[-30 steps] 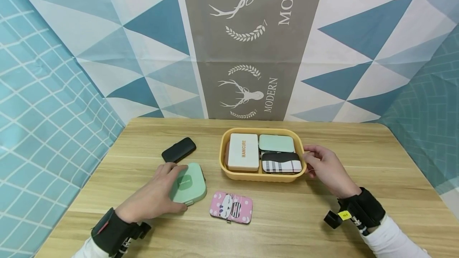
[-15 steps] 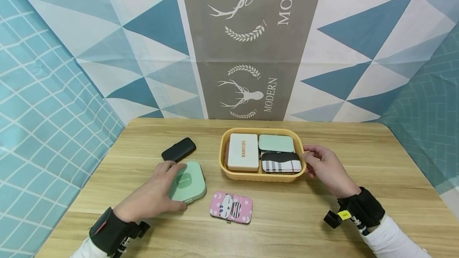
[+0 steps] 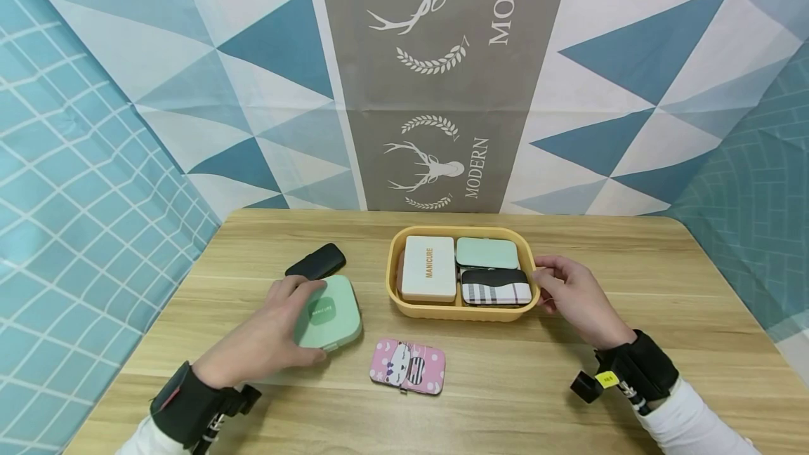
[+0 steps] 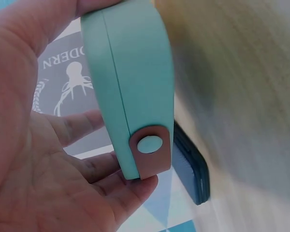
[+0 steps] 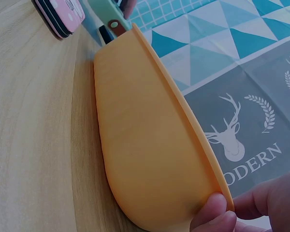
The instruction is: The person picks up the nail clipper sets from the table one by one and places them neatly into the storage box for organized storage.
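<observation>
My left hand (image 3: 268, 335) grips a mint-green manicure case (image 3: 330, 314) by its opposite edges, thumb at the near side and fingers at the far side. In the left wrist view the case (image 4: 130, 82) shows a brown snap tab, and wood shows beyond its lower side. My right hand (image 3: 578, 297) pinches the right end of a yellow plastic basket (image 3: 436, 311), thumb and fingers on its rim (image 5: 183, 106). Inside the basket lie a white case (image 3: 430, 269) marked MANICURE, a flat mint case (image 3: 487, 253) and a black-and-plaid case (image 3: 496, 290).
A black case (image 3: 319, 260) lies just behind the left hand, partly overlapped by it. A pink cat-print case (image 3: 407, 366) rests on the wooden table (image 3: 505, 399) in front of the basket. Patterned cloth hangs behind the table's back edge.
The left hand has moved slightly back and left with the mint-green manicure case, which now overlaps the black case's near edge. The right hand and the basket have stayed put.
</observation>
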### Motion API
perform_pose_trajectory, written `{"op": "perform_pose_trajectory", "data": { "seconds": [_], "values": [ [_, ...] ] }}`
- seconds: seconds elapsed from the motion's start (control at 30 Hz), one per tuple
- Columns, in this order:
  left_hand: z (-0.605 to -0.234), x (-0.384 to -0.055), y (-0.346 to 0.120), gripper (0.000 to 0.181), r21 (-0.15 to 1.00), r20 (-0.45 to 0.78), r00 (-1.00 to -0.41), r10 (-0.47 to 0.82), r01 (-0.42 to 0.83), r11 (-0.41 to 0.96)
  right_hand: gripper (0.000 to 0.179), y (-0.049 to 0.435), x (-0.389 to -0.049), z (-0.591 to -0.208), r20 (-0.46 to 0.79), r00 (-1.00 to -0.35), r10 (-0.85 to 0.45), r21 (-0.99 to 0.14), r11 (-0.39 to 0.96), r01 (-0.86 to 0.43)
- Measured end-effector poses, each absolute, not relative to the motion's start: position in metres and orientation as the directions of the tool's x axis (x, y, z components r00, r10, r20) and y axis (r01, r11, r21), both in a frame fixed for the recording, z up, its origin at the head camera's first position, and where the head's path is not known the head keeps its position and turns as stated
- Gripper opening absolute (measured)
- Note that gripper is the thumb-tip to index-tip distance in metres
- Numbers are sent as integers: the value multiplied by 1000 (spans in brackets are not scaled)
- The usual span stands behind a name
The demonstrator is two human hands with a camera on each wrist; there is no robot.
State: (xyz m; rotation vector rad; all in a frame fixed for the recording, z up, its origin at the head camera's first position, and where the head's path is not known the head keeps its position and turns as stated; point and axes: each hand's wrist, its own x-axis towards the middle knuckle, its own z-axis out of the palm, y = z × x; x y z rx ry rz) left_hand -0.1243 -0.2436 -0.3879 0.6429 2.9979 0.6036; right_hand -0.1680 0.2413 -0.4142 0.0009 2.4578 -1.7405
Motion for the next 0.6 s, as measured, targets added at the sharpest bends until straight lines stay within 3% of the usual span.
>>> {"op": "perform_pose_trajectory", "data": {
  "seconds": [0.6],
  "values": [
    [-365,-133,-238,99,358,134,-886,443,460,813,45,242,-168,-413,-114,-991,-65,-930,357,84]
  ]
}}
